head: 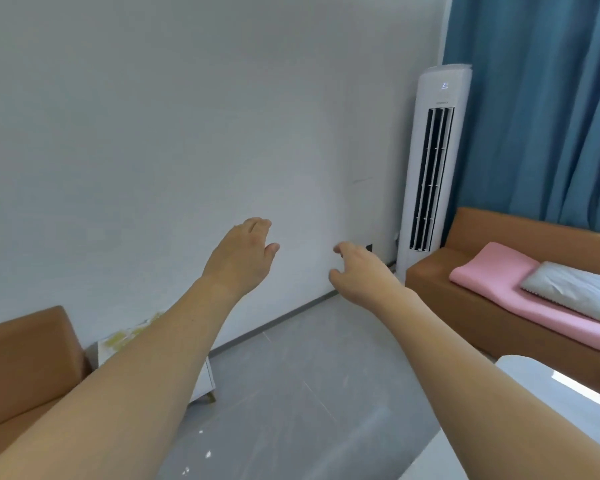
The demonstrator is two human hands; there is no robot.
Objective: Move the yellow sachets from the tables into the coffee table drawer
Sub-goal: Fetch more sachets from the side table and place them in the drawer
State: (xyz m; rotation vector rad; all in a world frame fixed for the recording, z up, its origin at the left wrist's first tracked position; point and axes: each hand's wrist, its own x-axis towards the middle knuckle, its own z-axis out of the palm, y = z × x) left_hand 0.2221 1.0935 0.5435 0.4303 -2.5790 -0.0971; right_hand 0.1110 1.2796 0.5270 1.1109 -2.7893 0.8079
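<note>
Both my arms stretch forward in mid-air in front of a bare white wall. My left hand [245,254] hangs with loosely curled fingers and holds nothing. My right hand [359,270] is likewise relaxed and holds nothing. Low at the left, a small white side table [201,379] stands against the wall, mostly hidden behind my left forearm. Yellow sachets [122,337] lie blurred on its top. A pale rounded surface [520,368], possibly the coffee table, shows at the lower right beyond my right forearm. No drawer is in view.
A brown sofa [25,362] stands at the left beside the side table. Another brown sofa [471,306] at the right carries a pink blanket [499,271] and a grey pillow [575,289]. A tall white air conditioner [433,161] stands by blue curtains [541,105]. Grey floor [291,393] lies between.
</note>
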